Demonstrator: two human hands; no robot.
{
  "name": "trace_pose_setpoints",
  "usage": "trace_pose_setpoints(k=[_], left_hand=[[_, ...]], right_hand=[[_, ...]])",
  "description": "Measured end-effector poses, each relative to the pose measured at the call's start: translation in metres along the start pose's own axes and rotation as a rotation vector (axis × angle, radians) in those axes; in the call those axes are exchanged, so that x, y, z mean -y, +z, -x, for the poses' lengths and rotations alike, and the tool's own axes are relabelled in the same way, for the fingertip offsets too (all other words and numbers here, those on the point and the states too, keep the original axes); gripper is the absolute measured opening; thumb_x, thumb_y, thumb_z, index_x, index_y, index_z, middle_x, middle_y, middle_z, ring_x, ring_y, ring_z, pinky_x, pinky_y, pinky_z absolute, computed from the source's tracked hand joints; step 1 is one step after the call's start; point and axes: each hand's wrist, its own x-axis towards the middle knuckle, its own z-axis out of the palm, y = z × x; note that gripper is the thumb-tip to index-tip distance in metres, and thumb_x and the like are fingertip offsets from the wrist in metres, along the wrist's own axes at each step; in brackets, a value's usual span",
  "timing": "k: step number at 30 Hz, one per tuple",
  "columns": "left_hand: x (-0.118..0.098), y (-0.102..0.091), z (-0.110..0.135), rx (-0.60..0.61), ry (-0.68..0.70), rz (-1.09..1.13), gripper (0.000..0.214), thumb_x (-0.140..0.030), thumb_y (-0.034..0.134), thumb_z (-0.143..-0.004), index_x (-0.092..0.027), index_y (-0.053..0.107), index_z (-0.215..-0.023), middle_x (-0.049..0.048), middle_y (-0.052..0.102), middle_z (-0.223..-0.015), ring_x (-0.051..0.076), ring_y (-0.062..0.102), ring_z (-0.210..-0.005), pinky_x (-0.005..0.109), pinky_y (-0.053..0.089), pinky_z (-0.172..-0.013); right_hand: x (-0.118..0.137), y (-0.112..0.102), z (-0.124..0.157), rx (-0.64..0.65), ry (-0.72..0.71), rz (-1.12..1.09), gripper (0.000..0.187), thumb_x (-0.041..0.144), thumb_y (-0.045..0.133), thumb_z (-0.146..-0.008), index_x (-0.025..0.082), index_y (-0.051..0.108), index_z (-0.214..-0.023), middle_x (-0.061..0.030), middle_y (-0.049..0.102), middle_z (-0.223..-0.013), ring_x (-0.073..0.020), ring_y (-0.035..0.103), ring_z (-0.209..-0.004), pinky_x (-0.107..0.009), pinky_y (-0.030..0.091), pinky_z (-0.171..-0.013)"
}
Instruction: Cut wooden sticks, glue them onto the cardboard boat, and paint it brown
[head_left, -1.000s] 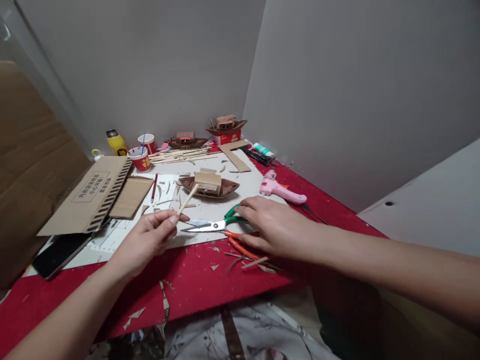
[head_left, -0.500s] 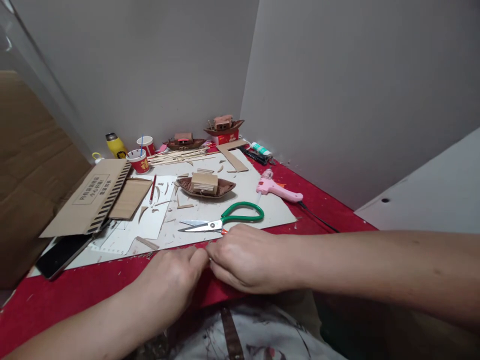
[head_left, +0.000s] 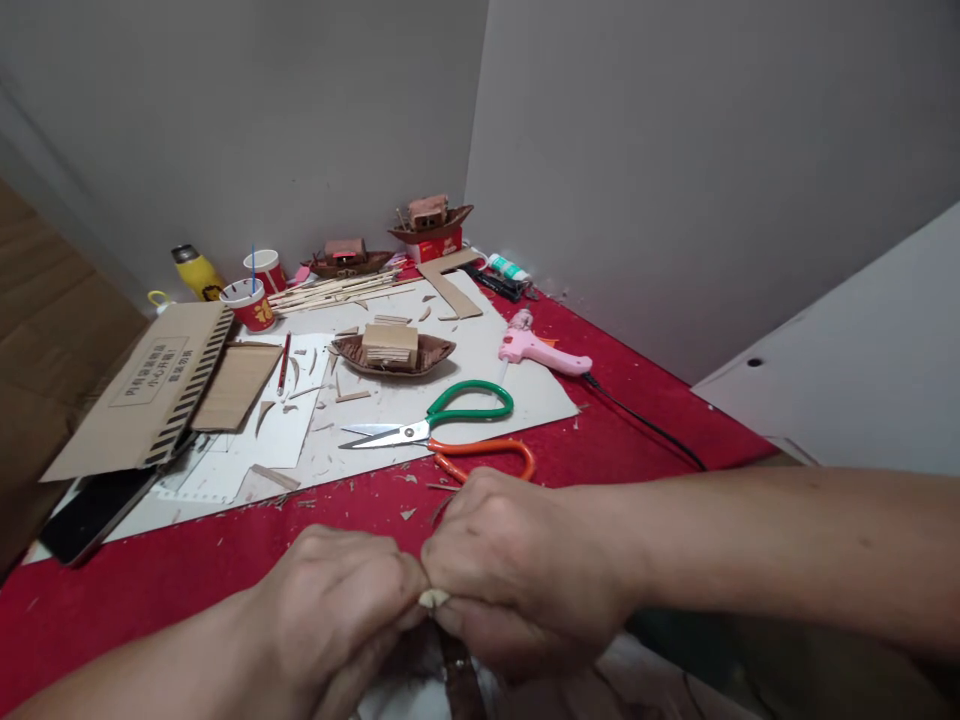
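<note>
My left hand (head_left: 337, 590) and my right hand (head_left: 517, 570) meet at the near table edge, fingers closed. Between their fingertips shows a small pale piece (head_left: 433, 598), pinched from both sides; most of it is hidden, so its kind is unclear. Just beyond my right hand lie scissors (head_left: 409, 433) with one green and one orange handle, their blades parted and pointing left. Farther back, a small brown model boat (head_left: 394, 352) with a cardboard cabin rests on white paper (head_left: 360, 420).
A pink glue gun (head_left: 544, 348) lies at the right, its cord trailing. Cardboard pieces (head_left: 142, 390) and a phone (head_left: 101, 515) are at the left. Behind stand paper cups (head_left: 251, 306), thin sticks (head_left: 337, 290), and two more model boats (head_left: 349, 257). Scraps litter the paper.
Both hands have come down and nearer to my body, staying together. The orange scissor handle, mostly covered before, now shows. The pale piece has come into sight, and the view has shifted slightly.
</note>
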Motion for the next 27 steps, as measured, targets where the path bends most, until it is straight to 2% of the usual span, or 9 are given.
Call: trace_pose_setpoints(k=[3, 6, 9, 12, 16, 19, 22, 25, 27], left_hand=[[-0.005, 0.000, -0.002, -0.099, -0.010, 0.063, 0.016, -0.015, 0.050, -0.096, -0.024, 0.060, -0.086, 0.0026, 0.066, -0.062, 0.017, 0.057, -0.052, 0.027, 0.040, -0.054], [-0.009, 0.003, -0.005, -0.179, -0.049, 0.164, 0.019, -0.020, 0.051, -0.098, -0.024, 0.065, -0.086, 0.0026, 0.069, -0.063, 0.015, 0.058, -0.049, 0.026, 0.042, -0.051], [-0.011, 0.006, -0.006, -0.166, -0.110, 0.158, 0.023, -0.019, 0.049, -0.099, -0.022, 0.067, -0.086, 0.0046, 0.071, -0.065, 0.016, 0.062, -0.053, 0.026, 0.046, -0.055], [-0.010, 0.009, -0.008, -0.147, -0.079, 0.142, 0.028, -0.019, 0.043, -0.101, -0.019, 0.066, -0.084, 0.0065, 0.070, -0.065, 0.017, 0.063, -0.055, 0.025, 0.047, -0.056], [-0.006, 0.010, -0.013, -0.215, -0.078, 0.203, 0.031, -0.022, 0.041, -0.102, -0.020, 0.061, -0.079, 0.0023, 0.063, -0.060, 0.013, 0.056, -0.050, 0.023, 0.043, -0.051], [-0.003, 0.011, -0.016, -0.270, -0.163, 0.266, 0.033, -0.027, 0.041, -0.103, -0.020, 0.058, -0.076, 0.0000, 0.058, -0.061, 0.012, 0.053, -0.053, 0.021, 0.041, -0.051], [0.001, 0.013, -0.015, -0.326, -0.232, 0.326, 0.034, -0.031, 0.041, -0.104, -0.019, 0.056, -0.076, -0.0007, 0.055, -0.065, 0.011, 0.051, -0.059, 0.020, 0.041, -0.057], [0.014, 0.010, -0.007, -0.473, -0.378, 0.483, 0.034, -0.039, 0.047, -0.102, -0.019, 0.057, -0.077, -0.0038, 0.046, -0.063, 0.009, 0.042, -0.055, 0.019, 0.036, -0.052], [0.030, 0.000, -0.002, -0.645, -0.541, 0.606, 0.033, -0.044, 0.051, -0.100, -0.019, 0.058, -0.080, -0.0075, 0.036, -0.058, 0.007, 0.030, -0.048, 0.018, 0.026, -0.044]], right_hand=[[-0.006, 0.006, -0.001, -0.194, -0.142, -0.189, 0.023, 0.024, 0.038, -0.087, 0.027, 0.029, -0.066, 0.0025, 0.050, -0.054, -0.0136, 0.049, -0.051, -0.027, 0.037, -0.053], [-0.010, 0.012, -0.001, -0.251, -0.226, -0.295, 0.025, 0.023, 0.040, -0.084, 0.028, 0.020, -0.069, 0.0048, 0.043, -0.051, -0.0135, 0.046, -0.049, -0.026, 0.036, -0.052], [-0.012, 0.015, 0.002, -0.283, -0.234, -0.279, 0.026, 0.019, 0.042, -0.081, 0.028, 0.021, -0.070, 0.0059, 0.040, -0.051, -0.0138, 0.043, -0.047, -0.027, 0.034, -0.050], [-0.013, 0.015, 0.006, -0.302, -0.218, -0.232, 0.025, 0.019, 0.044, -0.081, 0.028, 0.023, -0.069, 0.0065, 0.037, -0.050, -0.0139, 0.041, -0.045, -0.028, 0.031, -0.048], [-0.016, 0.017, 0.006, -0.399, -0.215, -0.205, 0.028, 0.026, 0.042, -0.094, 0.026, 0.035, -0.067, 0.0055, 0.042, -0.051, -0.0132, 0.042, -0.045, -0.027, 0.033, -0.048], [-0.019, 0.021, 0.000, -0.581, -0.221, -0.162, 0.039, 0.032, 0.033, -0.104, 0.024, 0.044, -0.068, 0.0044, 0.046, -0.053, -0.0122, 0.040, -0.045, -0.027, 0.032, -0.048], [-0.022, 0.017, -0.008, -0.764, -0.170, -0.149, 0.044, 0.035, 0.031, -0.107, 0.022, 0.049, -0.069, 0.0041, 0.046, -0.055, -0.0110, 0.041, -0.048, -0.026, 0.033, -0.050], [-0.028, -0.009, -0.012, -1.010, -0.013, -0.239, 0.044, 0.039, 0.038, -0.107, 0.020, 0.058, -0.072, 0.0031, 0.052, -0.059, -0.0101, 0.047, -0.051, -0.024, 0.036, -0.050], [-0.035, -0.033, -0.014, -1.315, 0.096, -0.361, 0.041, 0.042, 0.046, -0.104, 0.021, 0.063, -0.073, 0.0045, 0.051, -0.055, -0.0097, 0.048, -0.049, -0.023, 0.037, -0.048]])
